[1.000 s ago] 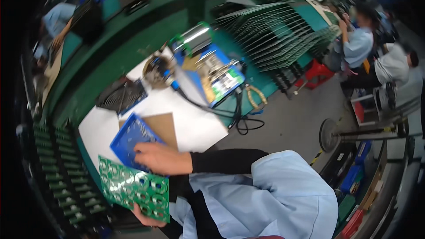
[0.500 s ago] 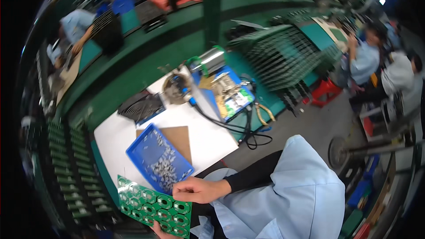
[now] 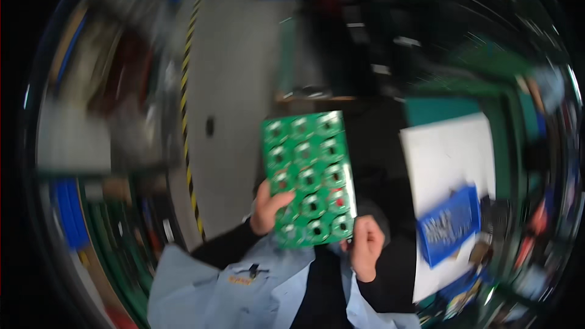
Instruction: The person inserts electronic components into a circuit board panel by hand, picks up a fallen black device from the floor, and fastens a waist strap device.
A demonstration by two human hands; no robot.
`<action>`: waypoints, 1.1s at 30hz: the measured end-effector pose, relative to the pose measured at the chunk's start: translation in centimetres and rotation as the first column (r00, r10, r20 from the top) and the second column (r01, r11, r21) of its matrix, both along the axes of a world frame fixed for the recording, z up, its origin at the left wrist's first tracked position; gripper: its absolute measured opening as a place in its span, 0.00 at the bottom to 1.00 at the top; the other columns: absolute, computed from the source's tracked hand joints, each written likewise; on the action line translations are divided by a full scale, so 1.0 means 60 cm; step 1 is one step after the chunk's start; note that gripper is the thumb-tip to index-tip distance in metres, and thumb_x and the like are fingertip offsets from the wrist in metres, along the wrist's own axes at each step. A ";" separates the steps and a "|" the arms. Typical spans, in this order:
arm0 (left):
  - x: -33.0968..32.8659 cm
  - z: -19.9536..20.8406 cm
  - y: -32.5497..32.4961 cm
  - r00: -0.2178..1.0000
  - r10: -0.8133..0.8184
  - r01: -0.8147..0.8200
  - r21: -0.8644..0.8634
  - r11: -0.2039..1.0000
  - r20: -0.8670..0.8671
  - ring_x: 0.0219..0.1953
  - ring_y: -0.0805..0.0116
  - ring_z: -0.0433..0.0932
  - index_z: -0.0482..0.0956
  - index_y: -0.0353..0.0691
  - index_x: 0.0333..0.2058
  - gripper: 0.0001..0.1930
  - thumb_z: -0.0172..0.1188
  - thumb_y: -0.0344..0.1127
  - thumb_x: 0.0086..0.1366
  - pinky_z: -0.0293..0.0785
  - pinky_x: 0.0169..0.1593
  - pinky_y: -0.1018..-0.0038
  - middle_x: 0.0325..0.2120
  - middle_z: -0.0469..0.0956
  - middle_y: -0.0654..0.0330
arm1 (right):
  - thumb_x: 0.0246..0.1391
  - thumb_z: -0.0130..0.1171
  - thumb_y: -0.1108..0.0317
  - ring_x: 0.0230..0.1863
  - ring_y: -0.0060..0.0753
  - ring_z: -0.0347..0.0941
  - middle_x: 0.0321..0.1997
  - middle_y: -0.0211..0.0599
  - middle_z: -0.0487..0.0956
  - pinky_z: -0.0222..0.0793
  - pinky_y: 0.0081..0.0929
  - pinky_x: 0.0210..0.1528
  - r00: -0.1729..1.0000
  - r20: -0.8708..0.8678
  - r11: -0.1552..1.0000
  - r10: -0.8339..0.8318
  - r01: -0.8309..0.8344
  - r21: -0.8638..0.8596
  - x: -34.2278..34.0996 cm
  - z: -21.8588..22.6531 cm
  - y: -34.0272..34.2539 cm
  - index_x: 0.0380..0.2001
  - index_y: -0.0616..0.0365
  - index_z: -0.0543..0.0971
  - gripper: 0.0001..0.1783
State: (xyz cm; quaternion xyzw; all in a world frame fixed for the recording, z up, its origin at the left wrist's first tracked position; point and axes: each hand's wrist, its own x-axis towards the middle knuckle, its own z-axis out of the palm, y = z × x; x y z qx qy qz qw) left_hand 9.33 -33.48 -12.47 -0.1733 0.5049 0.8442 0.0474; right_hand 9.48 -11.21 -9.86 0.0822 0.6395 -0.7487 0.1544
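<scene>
A green circuit board panel (image 3: 323, 192), with rows of round cut-out boards, is held up in front of me. My left hand (image 3: 268, 210) grips its left edge, thumb lying over the face and the other fingers hidden behind. At the lower right corner is my right hand (image 3: 367, 248), closed with its fingers curled against the board's edge; motion blur softens its fingertips. To the right, on the white-topped bench, sits a blue tray (image 3: 431, 250) holding many small pale parts.
The white work surface (image 3: 420, 158) runs along my right side. A grey floor with a yellow-black striped line (image 3: 186, 109) stretches ahead on the left. Shelving with green and blue items (image 3: 113, 225) stands at left. Dark equipment, blurred, fills the upper right.
My view has swung left, so the bench and blue tray now lie at right. The panel has come up in front of me, and my right hand has moved from beside the tray to its lower corner.
</scene>
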 end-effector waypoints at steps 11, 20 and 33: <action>-0.011 -0.150 -0.196 0.984 0.169 -0.174 -0.081 0.981 -0.063 0.45 0.69 0.73 0.69 0.31 0.56 0.23 0.53 0.39 0.65 0.70 0.49 0.70 0.45 0.77 0.57 | 0.70 0.50 0.60 0.13 0.15 0.63 0.16 0.29 0.73 0.56 0.14 0.15 0.934 0.188 0.886 0.305 -0.351 0.302 -0.122 -0.059 -0.218 0.31 0.59 0.71 0.15; 0.038 -0.316 -0.314 0.952 0.293 -0.295 0.010 0.955 0.082 0.35 0.68 0.80 0.72 0.36 0.55 0.32 0.35 0.61 0.74 0.76 0.42 0.70 0.29 0.81 0.57 | 0.70 0.51 0.61 0.19 0.10 0.61 0.22 0.22 0.69 0.54 0.09 0.17 0.978 0.109 0.830 0.177 -0.208 0.517 -0.100 0.008 -0.282 0.28 0.55 0.69 0.15; -0.042 -0.958 -0.635 0.580 0.763 0.371 -0.926 0.063 0.285 0.63 0.45 0.63 0.58 0.43 0.66 0.39 0.65 0.44 0.59 0.71 0.56 0.48 0.63 0.61 0.44 | 0.71 0.49 0.54 0.22 0.09 0.57 0.27 0.21 0.67 0.50 0.07 0.20 0.715 -0.251 0.150 0.653 0.203 0.968 -0.195 -0.120 -0.281 0.36 0.55 0.69 0.16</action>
